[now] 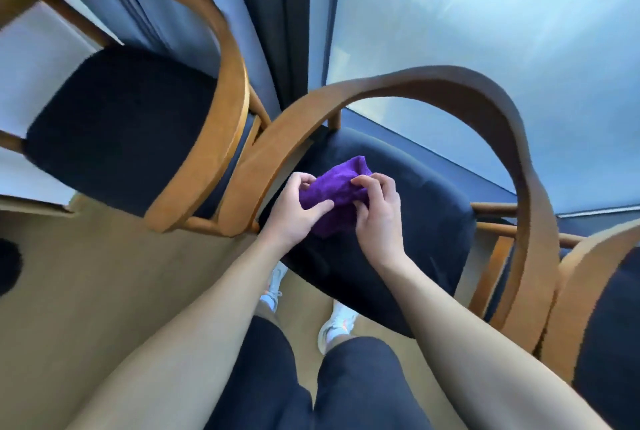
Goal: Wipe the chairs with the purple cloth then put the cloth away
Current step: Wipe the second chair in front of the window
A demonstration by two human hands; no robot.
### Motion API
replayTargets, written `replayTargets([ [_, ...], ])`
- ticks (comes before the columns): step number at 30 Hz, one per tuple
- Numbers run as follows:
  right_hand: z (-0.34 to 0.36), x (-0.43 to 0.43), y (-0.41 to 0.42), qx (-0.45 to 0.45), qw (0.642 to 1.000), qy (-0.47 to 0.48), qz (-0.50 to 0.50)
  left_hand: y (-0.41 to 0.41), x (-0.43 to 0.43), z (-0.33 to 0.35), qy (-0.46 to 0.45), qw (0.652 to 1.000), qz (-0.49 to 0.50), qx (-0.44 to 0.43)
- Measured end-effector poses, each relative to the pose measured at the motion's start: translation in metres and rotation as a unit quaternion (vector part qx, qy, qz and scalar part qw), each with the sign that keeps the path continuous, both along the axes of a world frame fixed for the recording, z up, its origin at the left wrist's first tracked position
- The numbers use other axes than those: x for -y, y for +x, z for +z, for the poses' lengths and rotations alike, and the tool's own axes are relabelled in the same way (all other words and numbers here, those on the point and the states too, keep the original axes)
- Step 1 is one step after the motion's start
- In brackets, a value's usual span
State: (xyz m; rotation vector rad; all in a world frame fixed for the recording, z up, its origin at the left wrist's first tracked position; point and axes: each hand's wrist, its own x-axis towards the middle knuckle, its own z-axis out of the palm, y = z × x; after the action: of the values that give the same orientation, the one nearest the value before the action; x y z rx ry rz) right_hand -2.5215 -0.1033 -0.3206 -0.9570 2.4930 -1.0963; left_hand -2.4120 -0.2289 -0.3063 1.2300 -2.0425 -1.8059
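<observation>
Bunched purple terry cloth [337,192] sits over the dark padded seat [419,211] of the bentwood chair [450,81], long axis running away from the person. The left hand [294,213] and right hand [379,220] flank it, equally near, fingers [363,182] curled, pinching its sides.

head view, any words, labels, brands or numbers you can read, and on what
None can be read. The purple cloth, held in the left hand and right hand, shows no tag or print. The chairs carry no visible label. The white shoes are too blurred to show a brand.
</observation>
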Motion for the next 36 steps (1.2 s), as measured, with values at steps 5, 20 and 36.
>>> replayTargets([
  [5, 0.021, 0.022, 0.010, 0.008, 0.995, -0.025, 0.094, 0.031, 0.005, 0.034, -0.029, 0.998, 0.051, -0.015],
  [20, 0.009, 0.142, 0.048, -0.252, 0.823, 0.133, 0.491, 0.088, 0.015, -0.015, -0.373, 0.881, 0.210, 0.201],
  [36, -0.033, 0.168, 0.004, -0.356, 0.698, 0.171, 0.598, 0.032, 0.005, -0.063, -0.346, 0.816, 0.167, 0.433],
])
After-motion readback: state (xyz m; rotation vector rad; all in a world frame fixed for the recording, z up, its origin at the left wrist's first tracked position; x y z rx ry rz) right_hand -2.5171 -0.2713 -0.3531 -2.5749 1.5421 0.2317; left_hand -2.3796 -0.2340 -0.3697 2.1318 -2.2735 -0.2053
